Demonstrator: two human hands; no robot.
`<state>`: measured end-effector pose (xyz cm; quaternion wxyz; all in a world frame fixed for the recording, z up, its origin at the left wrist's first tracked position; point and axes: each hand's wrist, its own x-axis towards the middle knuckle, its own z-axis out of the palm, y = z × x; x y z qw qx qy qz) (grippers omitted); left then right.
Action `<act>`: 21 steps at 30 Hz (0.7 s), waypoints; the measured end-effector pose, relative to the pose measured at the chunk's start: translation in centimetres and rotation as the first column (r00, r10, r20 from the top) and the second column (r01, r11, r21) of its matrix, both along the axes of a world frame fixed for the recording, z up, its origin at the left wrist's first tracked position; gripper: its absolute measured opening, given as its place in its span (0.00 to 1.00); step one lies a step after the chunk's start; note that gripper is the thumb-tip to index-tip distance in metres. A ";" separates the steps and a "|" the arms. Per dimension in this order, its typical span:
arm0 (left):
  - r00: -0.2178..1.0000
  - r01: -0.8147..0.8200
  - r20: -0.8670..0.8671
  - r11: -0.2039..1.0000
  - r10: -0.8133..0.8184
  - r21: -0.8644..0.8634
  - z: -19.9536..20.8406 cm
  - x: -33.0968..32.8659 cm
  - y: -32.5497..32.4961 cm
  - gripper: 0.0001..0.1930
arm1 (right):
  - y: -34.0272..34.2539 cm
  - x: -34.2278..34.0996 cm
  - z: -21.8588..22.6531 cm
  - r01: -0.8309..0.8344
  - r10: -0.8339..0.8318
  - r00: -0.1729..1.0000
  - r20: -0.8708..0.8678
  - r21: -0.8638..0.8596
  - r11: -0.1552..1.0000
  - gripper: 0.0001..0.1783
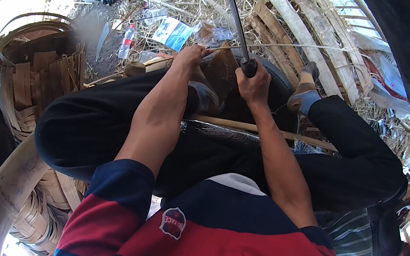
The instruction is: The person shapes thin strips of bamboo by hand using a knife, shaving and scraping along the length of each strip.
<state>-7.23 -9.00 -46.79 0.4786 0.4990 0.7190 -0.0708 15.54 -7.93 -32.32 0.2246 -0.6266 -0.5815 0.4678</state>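
Observation:
My left hand is closed around a thin bamboo strip, which stretches off to the right across the scrap-covered ground. In my right hand I grip the dark handle of a long knife. Its narrow blade points up and away, crossing near the strip; I cannot tell whether they touch. Between my hands is a brown flat piece, its material unclear. Behind my right hand curves a black tyre-like rim.
A bamboo stick lies across in front of my lap. Woven baskets stand at left. A plastic bottle and blue-white packet lie beyond my left hand. Split wooden slats lie far right. Another person is at right.

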 end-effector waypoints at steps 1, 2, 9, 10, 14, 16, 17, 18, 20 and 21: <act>1.000 -0.011 0.010 1.000 0.011 -0.002 0.3 0.4 0.4 0.25 | -0.9 0.7 -1.0 0.005 -0.005 1.000 0.006 0.000 1.000 0.11; 0.999 -0.006 0.035 1.000 0.007 -0.003 -0.1 0.1 0.5 0.27 | -2.3 1.6 -2.8 -0.033 0.034 0.990 0.137 -0.012 0.999 0.11; 0.999 0.037 -0.009 0.999 -0.037 0.016 0.9 0.4 0.3 0.28 | -2.5 1.4 -2.8 -0.042 0.107 0.961 0.255 -0.249 0.968 0.15; 0.999 0.033 -0.010 0.999 -0.032 0.015 0.4 0.3 0.6 0.28 | -1.7 1.0 -2.4 -0.047 0.080 0.978 0.191 -0.171 0.984 0.14; 1.000 0.017 -0.004 1.000 -0.017 0.004 0.2 0.1 0.2 0.27 | -0.1 0.0 0.0 -0.037 0.037 0.998 -0.058 0.004 0.999 0.09; 1.000 0.026 -0.002 0.997 -0.026 -0.071 0.6 0.7 1.0 0.27 | -3.0 2.3 -3.1 -0.048 0.049 0.998 0.050 -0.011 0.999 0.10; 1.000 0.026 -0.005 0.998 -0.027 -0.059 0.2 0.7 1.3 0.27 | -3.9 3.2 -4.7 -0.067 0.069 0.987 0.144 -0.020 0.998 0.10; 0.999 0.035 -0.010 0.999 -0.035 -0.041 -0.5 0.5 0.8 0.29 | -4.4 3.8 -5.2 -0.069 0.070 0.988 0.140 -0.011 0.998 0.10; 0.998 0.036 -0.049 0.998 -0.038 -0.045 0.4 1.4 0.3 0.32 | -5.1 4.6 -5.1 -0.046 0.135 0.940 0.312 -0.278 0.959 0.12; 0.998 0.038 -0.044 0.998 -0.040 -0.042 0.3 1.5 0.6 0.32 | -4.8 4.6 -5.4 -0.043 0.133 0.939 0.317 -0.276 0.960 0.12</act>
